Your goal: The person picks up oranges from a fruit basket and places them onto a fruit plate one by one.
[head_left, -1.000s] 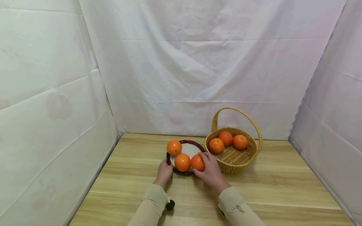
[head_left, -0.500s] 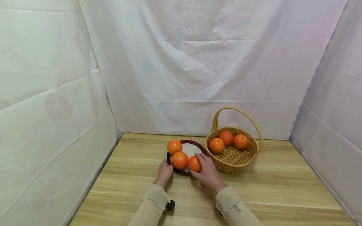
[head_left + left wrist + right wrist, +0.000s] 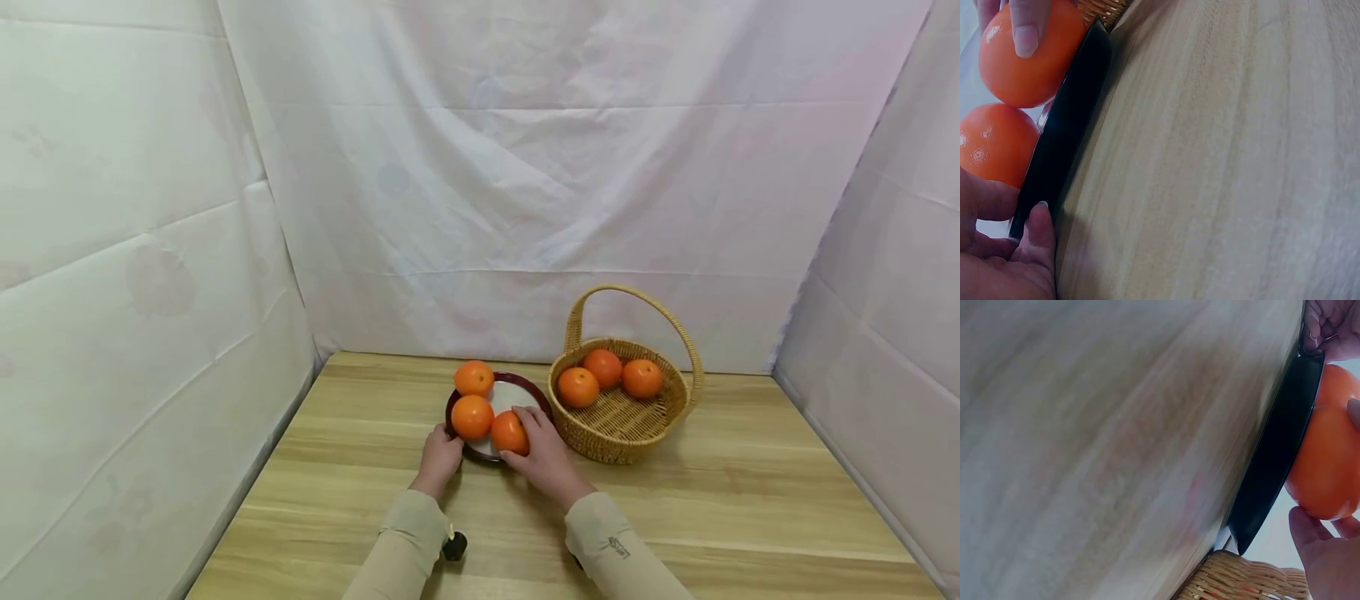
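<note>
A dark-rimmed plate with a pale inside (image 3: 516, 393) bears three oranges. My left hand (image 3: 439, 458) pinches the plate's left rim; in the left wrist view its thumb and fingers (image 3: 1040, 231) lie on either side of the dark wall. My right hand (image 3: 546, 457) grips the front right orange (image 3: 509, 432) on the plate, its thumb on the near side. That orange touches or nearly touches the front left one (image 3: 472, 417). Behind them the third orange (image 3: 474, 378) sits at the plate's back left edge. The right wrist view shows the gripped orange (image 3: 1325, 465) just inside the rim.
A wicker basket (image 3: 611, 450) with a tall arched handle stands right of the plate, close to its rim. Three oranges lie in it, towards the back, one of them at the right (image 3: 642, 378). White cloth (image 3: 525, 208) hangs behind the wooden table (image 3: 720, 500) and along both sides.
My right hand has moved left across the plate with its orange. The front left orange has shifted left and slightly back, and the back one slightly back and right. My left hand stays at the rim.
</note>
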### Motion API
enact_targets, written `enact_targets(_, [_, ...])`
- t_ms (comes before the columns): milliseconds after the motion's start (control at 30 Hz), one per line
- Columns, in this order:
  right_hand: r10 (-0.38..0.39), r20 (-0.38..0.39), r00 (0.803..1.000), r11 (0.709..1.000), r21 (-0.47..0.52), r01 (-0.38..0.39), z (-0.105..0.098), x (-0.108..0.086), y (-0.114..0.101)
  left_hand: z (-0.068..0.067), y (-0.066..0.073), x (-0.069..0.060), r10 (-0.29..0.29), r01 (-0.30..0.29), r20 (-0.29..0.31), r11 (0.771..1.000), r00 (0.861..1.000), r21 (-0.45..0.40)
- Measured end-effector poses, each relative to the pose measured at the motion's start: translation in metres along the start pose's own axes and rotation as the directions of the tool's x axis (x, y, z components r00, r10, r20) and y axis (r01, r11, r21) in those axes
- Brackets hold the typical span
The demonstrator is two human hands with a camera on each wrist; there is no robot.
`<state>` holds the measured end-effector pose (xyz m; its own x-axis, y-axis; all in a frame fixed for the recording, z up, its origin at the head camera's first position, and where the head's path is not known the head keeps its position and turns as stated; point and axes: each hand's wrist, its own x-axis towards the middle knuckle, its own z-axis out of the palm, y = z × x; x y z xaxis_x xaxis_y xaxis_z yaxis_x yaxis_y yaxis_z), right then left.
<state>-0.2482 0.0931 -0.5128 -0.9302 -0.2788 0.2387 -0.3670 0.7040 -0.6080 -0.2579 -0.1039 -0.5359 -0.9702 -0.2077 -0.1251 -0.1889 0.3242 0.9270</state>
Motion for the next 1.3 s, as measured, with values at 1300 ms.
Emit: enact_targets(1300, [-0.029, 0.059, 0.998, 0.998, 0.053, 0.026, 0.020, 0.007, -0.016, -0.001, -0.002, 0.000, 0.019, -0.019, -0.003, 1.000, 1.000, -0.007])
